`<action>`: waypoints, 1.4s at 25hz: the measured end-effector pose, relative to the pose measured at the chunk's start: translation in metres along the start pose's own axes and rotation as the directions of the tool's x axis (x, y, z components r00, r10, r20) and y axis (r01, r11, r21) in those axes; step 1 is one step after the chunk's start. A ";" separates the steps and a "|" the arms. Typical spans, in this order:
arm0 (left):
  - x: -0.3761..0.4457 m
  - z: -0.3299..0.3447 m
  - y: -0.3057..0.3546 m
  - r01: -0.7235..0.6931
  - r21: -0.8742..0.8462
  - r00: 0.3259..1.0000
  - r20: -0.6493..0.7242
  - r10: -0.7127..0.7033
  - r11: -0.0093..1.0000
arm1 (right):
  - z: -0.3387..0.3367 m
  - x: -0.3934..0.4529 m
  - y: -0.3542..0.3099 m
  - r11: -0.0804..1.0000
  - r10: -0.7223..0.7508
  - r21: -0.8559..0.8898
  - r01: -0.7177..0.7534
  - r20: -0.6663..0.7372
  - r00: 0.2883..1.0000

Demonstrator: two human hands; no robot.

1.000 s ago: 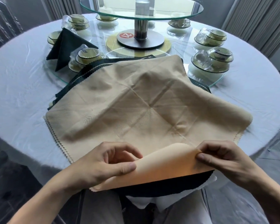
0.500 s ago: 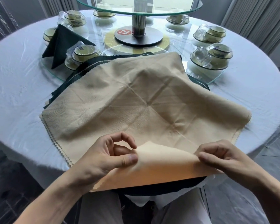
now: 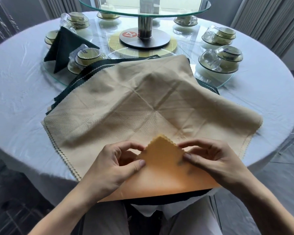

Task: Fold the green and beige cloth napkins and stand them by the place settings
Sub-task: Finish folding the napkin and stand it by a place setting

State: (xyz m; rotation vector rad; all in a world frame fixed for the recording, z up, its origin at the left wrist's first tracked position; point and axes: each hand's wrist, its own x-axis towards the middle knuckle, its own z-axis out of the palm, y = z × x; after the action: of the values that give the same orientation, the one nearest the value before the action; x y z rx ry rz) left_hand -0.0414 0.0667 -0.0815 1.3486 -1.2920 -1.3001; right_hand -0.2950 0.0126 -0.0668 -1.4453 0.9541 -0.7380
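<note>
- A person's left hand and right hand turn the near corner of a beige napkin up and over, its zigzag tip pointing toward the far side of the round, white-clothed surface.
- Fingers of both hands are grasping the lifted flap: each thumb presses on top of it while the other fingers curl at its edges, left and right of the tip.
- The beige napkin lies open at the near middle of the surface, on top of a stack of green napkins whose dark edges show along its far-left side and under its near edge, which hangs off toward the person's lap.
- One green napkin, already folded, stands at the far left beside stacked bowls on the glass turntable.
- Risk, as a judgement: the cloth bulges at its far centre, so the fold could come out crooked if it is pressed flat without smoothing.
- Pulling the flap farther could drag the napkins beneath it, or nudge the far corner into the glass bowls at the right, which sit just beside it.
</note>
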 end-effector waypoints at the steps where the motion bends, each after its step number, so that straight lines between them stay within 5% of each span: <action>1: 0.000 0.001 -0.001 -0.014 0.010 1.000 -0.012 0.014 1.000 | 0.002 0.001 0.000 1.000 -0.016 -0.015 0.015 -0.032 0.999; 5: 0.000 0.003 -0.004 -0.061 0.063 0.998 -0.026 0.063 0.996 | 0.003 0.005 -0.001 1.000 -0.028 -0.010 0.028 -0.074 0.997; 12: -0.001 0.003 -0.003 -0.134 0.151 0.991 0.014 0.134 0.979 | 0.005 0.007 -0.002 0.948 0.189 0.233 -0.218 0.142 0.972; 29: 0.001 0.005 -0.009 -0.147 0.121 0.989 0.033 0.144 0.982 | 0.000 0.006 0.008 0.978 0.176 0.101 -0.183 0.071 0.982; 35: 0.001 0.004 -0.008 -0.139 0.107 0.990 0.048 0.134 0.985 | -0.003 0.006 0.007 0.936 0.251 0.222 -0.274 0.126 0.960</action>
State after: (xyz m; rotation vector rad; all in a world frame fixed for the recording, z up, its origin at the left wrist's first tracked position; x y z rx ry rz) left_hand -0.0447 0.0671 -0.0899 1.2898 -1.4762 -1.1821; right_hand -0.2958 0.0060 -0.0739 -1.1075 0.9288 -0.5582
